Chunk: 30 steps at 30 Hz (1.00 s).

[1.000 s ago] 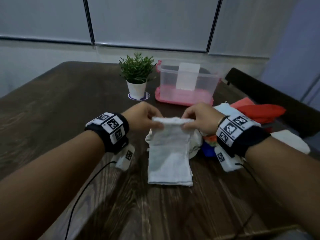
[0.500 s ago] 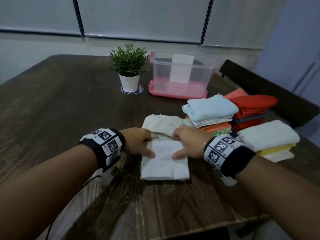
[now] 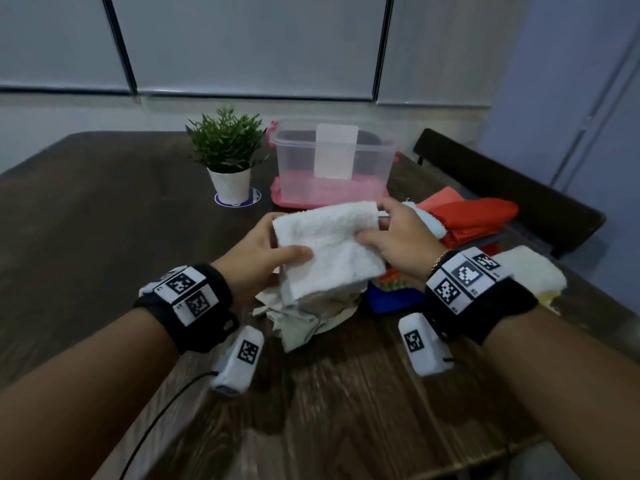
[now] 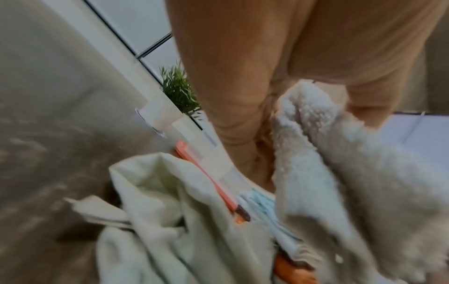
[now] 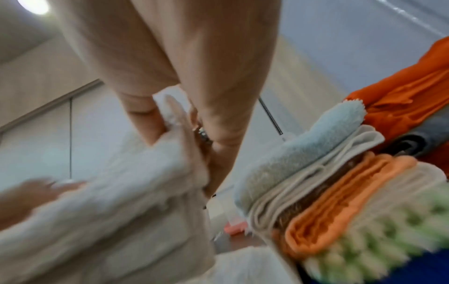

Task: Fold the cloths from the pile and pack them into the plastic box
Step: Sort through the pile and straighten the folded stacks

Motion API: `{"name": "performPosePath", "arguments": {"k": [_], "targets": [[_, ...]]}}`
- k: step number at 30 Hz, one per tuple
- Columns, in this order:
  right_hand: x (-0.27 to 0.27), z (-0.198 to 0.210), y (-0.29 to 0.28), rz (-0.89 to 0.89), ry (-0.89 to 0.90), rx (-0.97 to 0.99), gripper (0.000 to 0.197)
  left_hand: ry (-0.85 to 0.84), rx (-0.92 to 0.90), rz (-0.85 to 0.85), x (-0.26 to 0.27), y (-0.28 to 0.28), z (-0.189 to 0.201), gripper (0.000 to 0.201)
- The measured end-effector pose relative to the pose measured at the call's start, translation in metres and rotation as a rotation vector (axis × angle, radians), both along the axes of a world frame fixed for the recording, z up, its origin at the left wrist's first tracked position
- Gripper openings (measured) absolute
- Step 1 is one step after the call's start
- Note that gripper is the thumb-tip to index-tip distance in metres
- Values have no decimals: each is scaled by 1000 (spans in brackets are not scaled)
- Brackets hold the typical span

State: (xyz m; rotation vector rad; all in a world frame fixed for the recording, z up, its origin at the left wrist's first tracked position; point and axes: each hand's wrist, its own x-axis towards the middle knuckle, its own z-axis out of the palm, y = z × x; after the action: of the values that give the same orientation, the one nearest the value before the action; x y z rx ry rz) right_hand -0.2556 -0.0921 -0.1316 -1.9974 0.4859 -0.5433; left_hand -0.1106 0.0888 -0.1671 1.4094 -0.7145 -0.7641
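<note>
The left hand (image 3: 258, 258) and right hand (image 3: 398, 237) each pinch a side of the folded white terry cloth (image 3: 329, 244), held between them above the dark wooden tabletop (image 3: 86, 237). It looks light and floppy (likely to unfold), so gripping both folded edges suits the carry to the clear plastic box (image 3: 332, 161) beyond.

The white towel (image 3: 329, 244) between my fingers is nubby terry cloth; the table (image 3: 104, 220) is dark grained wood, and the box (image 3: 332, 164) at upper centre is clear smooth plastic.
</note>
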Motion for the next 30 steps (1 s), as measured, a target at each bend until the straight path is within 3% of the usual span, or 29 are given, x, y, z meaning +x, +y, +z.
{"name": "performPosePath", "arguments": {"k": [3,9,12,16,19,21,25,27,30], "targets": [[2,14,-25,-131,-56,-52,35,46,-75,-58,-8,-30,6,54],[6,37,-77,-428,-61,-318,29,131,-138,297,-22,-104,34,51],[8,42,-100,-536,82,-412,26,95,-108,306,-21,-133,34,38],[14,27,-112,-467,317,-731,36,-209,154,315,-7,-145,26,18],[23,11,-102,-235,406,-927,35,-555,244,349,16,-128,24,5],[28,-5,-95,-82,564,-936,38,-717,426,245,36,-110,19,8],[29,-12,-97,-74,597,-915,36,-923,834,-60,53,-80,-9,26],[28,-5,-96,-88,575,-913,37,-963,906,-140,53,-75,-26,25],[24,7,-85,-154,506,-966,39,-963,868,-121,59,-69,-37,23]]}}
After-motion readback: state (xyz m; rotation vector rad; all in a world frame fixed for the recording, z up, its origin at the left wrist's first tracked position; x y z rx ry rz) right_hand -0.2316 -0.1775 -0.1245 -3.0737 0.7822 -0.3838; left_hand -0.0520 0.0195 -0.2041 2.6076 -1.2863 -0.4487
